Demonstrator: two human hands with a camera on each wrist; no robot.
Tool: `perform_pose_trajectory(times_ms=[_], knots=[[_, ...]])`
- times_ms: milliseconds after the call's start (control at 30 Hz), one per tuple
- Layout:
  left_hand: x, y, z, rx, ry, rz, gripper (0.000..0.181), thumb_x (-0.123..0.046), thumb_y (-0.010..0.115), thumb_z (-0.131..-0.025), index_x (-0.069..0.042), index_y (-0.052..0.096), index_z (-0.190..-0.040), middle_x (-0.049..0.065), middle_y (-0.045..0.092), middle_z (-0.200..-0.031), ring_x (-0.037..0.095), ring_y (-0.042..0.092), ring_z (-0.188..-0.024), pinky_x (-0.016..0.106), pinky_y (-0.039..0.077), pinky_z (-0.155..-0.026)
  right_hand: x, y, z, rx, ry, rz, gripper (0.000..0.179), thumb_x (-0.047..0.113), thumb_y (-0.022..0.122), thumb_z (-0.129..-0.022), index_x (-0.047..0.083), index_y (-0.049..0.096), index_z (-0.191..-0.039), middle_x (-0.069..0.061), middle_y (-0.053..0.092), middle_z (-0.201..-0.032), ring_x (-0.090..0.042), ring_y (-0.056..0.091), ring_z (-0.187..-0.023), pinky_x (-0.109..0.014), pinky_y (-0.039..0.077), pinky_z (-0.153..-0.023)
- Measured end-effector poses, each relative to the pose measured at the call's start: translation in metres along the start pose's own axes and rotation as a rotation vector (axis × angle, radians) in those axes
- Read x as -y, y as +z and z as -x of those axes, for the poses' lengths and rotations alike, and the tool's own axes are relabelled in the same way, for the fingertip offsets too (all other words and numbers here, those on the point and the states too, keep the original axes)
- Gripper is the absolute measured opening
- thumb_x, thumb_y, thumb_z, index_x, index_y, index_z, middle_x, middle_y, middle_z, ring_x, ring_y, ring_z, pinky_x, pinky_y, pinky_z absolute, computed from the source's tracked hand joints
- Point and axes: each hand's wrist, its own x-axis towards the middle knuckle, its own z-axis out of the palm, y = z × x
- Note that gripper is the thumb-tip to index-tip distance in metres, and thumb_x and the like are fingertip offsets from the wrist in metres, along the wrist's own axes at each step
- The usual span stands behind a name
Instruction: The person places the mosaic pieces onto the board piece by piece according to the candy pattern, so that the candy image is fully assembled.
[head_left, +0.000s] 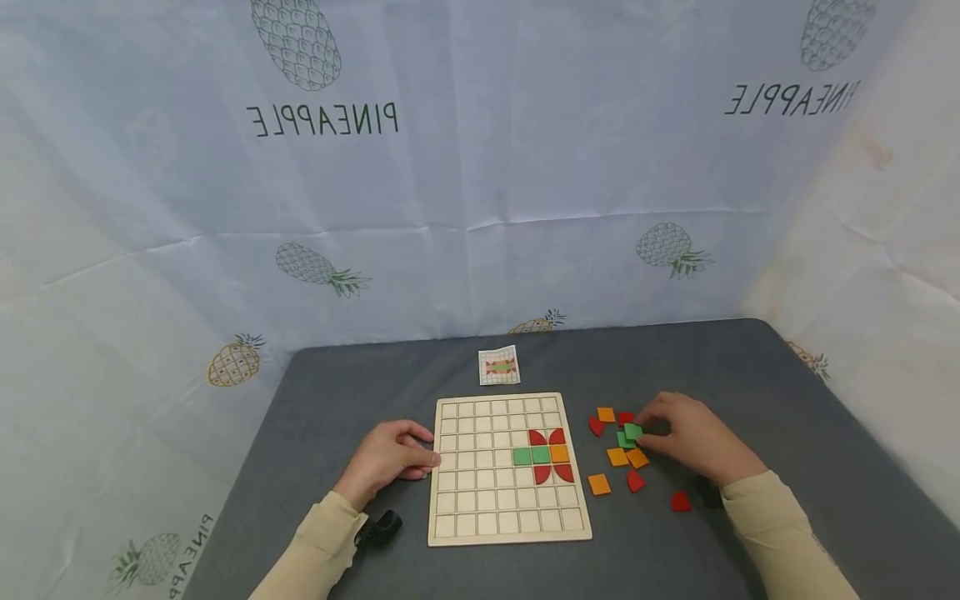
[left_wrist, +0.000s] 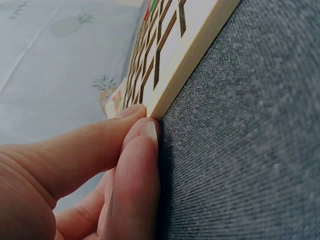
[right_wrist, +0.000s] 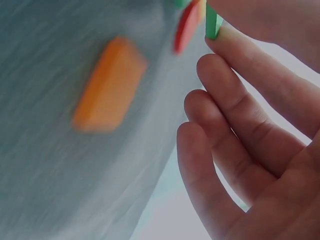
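A wooden grid board (head_left: 465, 481) lies on the dark table. On its right part sit two green square tiles (head_left: 522, 457), an orange square tile (head_left: 559, 452) and several red rounded pieces (head_left: 542, 475). My left hand (head_left: 386, 458) pinches the board's left edge; in the left wrist view, thumb and fingertips meet at the pale edge (left_wrist: 182, 67). To the right of the board, my right hand (head_left: 690, 437) pinches a green square tile (head_left: 633, 432) between thumb and index finger, above the loose pieces. The right wrist view shows that tile (right_wrist: 211, 22) edge-on, the other fingers loosely bent.
Loose orange tiles (head_left: 599, 484), red pieces (head_left: 636, 481) and another green tile (head_left: 624, 442) lie scattered right of the board. A small pattern card (head_left: 498, 366) lies behind it. A pineapple-print cloth (head_left: 465, 183) hangs behind the table.
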Motion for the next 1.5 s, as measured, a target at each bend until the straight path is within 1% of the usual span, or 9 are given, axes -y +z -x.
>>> perform_pose_trajectory(times_ms=[67, 267, 467, 633, 867, 967, 1100, 1267, 1500], knots=[[0.000, -0.001, 0.001, -0.005, 0.007, -0.002, 0.041, -0.009, 0.094, -0.083, -0.001, 0.074, -0.118, 0.012, 0.076, -0.088, 0.019, 0.077, -0.073, 0.034, 0.068, -0.068, 0.010, 0.003, -0.006, -0.011, -0.009, -0.003, 0.017, 0.023, 0.089, -0.090, 0.019, 0.083, -0.105, 0.002, 0.071, -0.106, -0.023, 0.067, -0.099, -0.050, 0.063, -0.088], [0.000, -0.001, 0.002, -0.013, -0.003, 0.021, 0.042, -0.010, 0.094, -0.083, -0.002, 0.074, -0.118, 0.013, 0.075, -0.089, 0.019, 0.077, -0.073, 0.034, 0.069, -0.069, 0.045, 0.016, -0.026, -0.011, -0.043, -0.025, 0.018, 0.024, 0.089, -0.092, 0.018, 0.083, -0.107, 0.004, 0.069, -0.101, -0.016, 0.063, -0.092, -0.038, 0.060, -0.082], [0.000, 0.000, 0.002, -0.015, -0.004, 0.029, 0.041, -0.009, 0.095, -0.082, -0.001, 0.074, -0.117, 0.013, 0.076, -0.089, 0.019, 0.078, -0.074, 0.034, 0.069, -0.070, 0.081, 0.025, -0.041, -0.004, -0.121, -0.061, 0.017, 0.022, 0.090, -0.091, 0.018, 0.083, -0.105, 0.002, 0.069, -0.101, -0.018, 0.063, -0.092, -0.034, 0.059, -0.079], [-0.001, 0.000, 0.002, -0.019, -0.011, 0.026, 0.042, -0.008, 0.095, -0.082, 0.001, 0.073, -0.117, 0.013, 0.076, -0.089, 0.018, 0.078, -0.074, 0.033, 0.069, -0.069, 0.108, 0.036, -0.047, 0.013, -0.167, -0.087, 0.013, 0.023, 0.089, -0.092, 0.020, 0.083, -0.103, 0.002, 0.069, -0.099, -0.018, 0.060, -0.090, -0.029, 0.054, -0.072], [-0.001, 0.001, 0.001, -0.032, -0.028, 0.042, 0.039, -0.004, 0.093, -0.082, -0.001, 0.075, -0.116, 0.014, 0.076, -0.090, 0.018, 0.078, -0.073, 0.033, 0.069, -0.069, 0.137, 0.058, -0.051, 0.024, -0.253, -0.065, 0.013, 0.024, 0.091, -0.090, 0.020, 0.083, -0.100, 0.005, 0.068, -0.095, -0.010, 0.057, -0.086, -0.024, 0.054, -0.071], [-0.001, 0.002, 0.001, -0.029, -0.028, 0.047, 0.038, -0.003, 0.093, -0.082, -0.001, 0.075, -0.115, 0.014, 0.076, -0.090, 0.019, 0.078, -0.073, 0.033, 0.069, -0.068, 0.145, 0.065, -0.051, 0.024, -0.265, -0.057, 0.012, 0.024, 0.090, -0.090, 0.020, 0.083, -0.098, 0.006, 0.068, -0.094, -0.009, 0.058, -0.084, -0.024, 0.054, -0.070], [-0.001, 0.002, 0.001, -0.031, -0.028, 0.052, 0.038, -0.003, 0.093, -0.081, -0.002, 0.075, -0.114, 0.014, 0.075, -0.090, 0.019, 0.078, -0.073, 0.033, 0.069, -0.068, 0.151, 0.070, -0.049, 0.013, -0.289, -0.047, 0.011, 0.024, 0.091, -0.090, 0.020, 0.082, -0.097, 0.006, 0.067, -0.093, -0.008, 0.056, -0.087, -0.024, 0.053, -0.069], [-0.001, 0.001, 0.001, -0.033, -0.025, 0.051, 0.038, -0.003, 0.094, -0.081, -0.001, 0.075, -0.114, 0.014, 0.075, -0.089, 0.018, 0.078, -0.073, 0.033, 0.069, -0.067, 0.151, 0.077, -0.050, -0.008, -0.328, -0.005, 0.014, 0.027, 0.092, -0.089, 0.021, 0.083, -0.098, 0.008, 0.066, -0.093, -0.007, 0.055, -0.087, -0.023, 0.053, -0.069], [-0.001, 0.000, 0.004, -0.019, -0.007, 0.057, 0.041, -0.005, 0.094, -0.081, -0.001, 0.074, -0.117, 0.015, 0.074, -0.090, 0.020, 0.078, -0.075, 0.033, 0.069, -0.068, 0.148, 0.080, -0.051, 0.004, -0.334, 0.002, 0.014, 0.027, 0.091, -0.090, 0.021, 0.083, -0.100, 0.008, 0.066, -0.093, -0.006, 0.054, -0.087, -0.023, 0.052, -0.069]])
